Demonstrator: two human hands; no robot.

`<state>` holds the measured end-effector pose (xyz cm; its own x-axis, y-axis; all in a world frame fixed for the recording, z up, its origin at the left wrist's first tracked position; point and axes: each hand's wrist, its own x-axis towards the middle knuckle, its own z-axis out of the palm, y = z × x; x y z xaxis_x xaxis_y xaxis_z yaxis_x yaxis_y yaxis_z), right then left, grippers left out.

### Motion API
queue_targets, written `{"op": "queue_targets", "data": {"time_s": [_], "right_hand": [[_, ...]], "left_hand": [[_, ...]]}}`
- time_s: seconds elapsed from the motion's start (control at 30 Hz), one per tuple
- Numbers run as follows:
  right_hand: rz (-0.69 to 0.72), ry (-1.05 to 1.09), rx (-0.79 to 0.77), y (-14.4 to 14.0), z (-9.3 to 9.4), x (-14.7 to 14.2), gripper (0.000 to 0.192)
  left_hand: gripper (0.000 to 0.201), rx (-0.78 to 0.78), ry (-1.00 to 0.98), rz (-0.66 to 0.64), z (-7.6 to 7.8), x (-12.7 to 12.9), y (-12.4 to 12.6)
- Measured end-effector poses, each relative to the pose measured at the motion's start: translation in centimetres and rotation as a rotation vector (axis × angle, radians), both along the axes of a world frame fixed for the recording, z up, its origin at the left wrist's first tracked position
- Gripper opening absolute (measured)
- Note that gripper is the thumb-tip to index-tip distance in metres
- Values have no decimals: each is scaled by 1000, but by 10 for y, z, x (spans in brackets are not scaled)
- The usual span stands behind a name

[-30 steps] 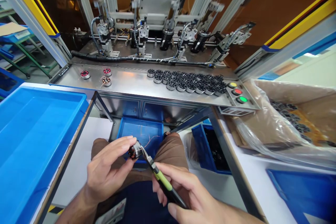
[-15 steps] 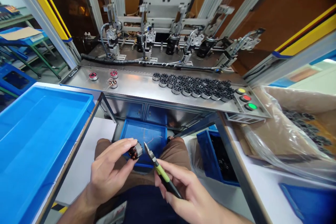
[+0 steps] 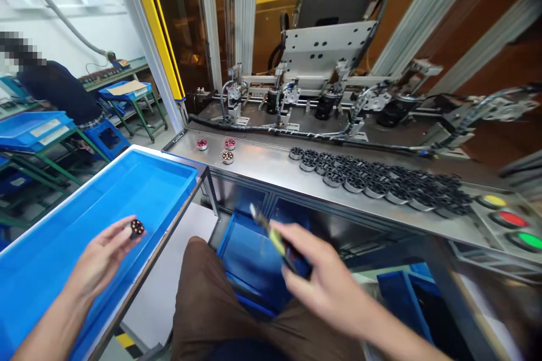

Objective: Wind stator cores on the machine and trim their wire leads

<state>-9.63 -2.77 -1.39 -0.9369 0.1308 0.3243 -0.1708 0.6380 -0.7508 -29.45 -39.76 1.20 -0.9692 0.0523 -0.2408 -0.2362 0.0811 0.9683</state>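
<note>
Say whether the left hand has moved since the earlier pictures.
Yes, leftward: the left hand went from right of the large blue tray to over it.

The tray (image 3: 122,186) looks smooth glossy plastic, the ledge (image 3: 265,168) shiny metal

The left hand (image 3: 94,265) pinches with its fingertips (image 3: 125,223), the left forearm (image 3: 53,321) lying behind and left of them, while the right hand (image 3: 324,273), well to their right, curls in a blurred grip, the right forearm (image 3: 385,321) slanting back rightward from its fingers (image 3: 293,233).

Head-worn view, facing forward and down, close above the lap (image 3: 212,293)
</note>
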Motion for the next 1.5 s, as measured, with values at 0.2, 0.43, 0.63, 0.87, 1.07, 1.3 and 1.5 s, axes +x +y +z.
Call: {"op": "queue_targets", "data": {"time_s": [0.2,0.43,0.63,0.87,1.07,1.3,1.5], "right_hand": [[-367,-140,384,60,27,-144,66],[-357,-151,456,77,-4,-195,55],[-298,-108,489,79,-17,-195,41],[-235,-51,474,77,-15,-195,39],[-252,-7,432,78,-12,-196,38],[-233,87,273,81,-8,-201,32],[-208,249,12,45,15,-150,31]], "left_hand": [[60,-370,135,135,-37,-93,-38],[24,-709,297,219,-71,-110,-65],[50,-747,586,96,-26,-121,-11],[35,-551,580,-456,30,-218,162],[32,-399,435,-708,22,-239,215],[62,-249,576,-565,37,-195,217],[73,0,715,-479,31,-37,192]]}}
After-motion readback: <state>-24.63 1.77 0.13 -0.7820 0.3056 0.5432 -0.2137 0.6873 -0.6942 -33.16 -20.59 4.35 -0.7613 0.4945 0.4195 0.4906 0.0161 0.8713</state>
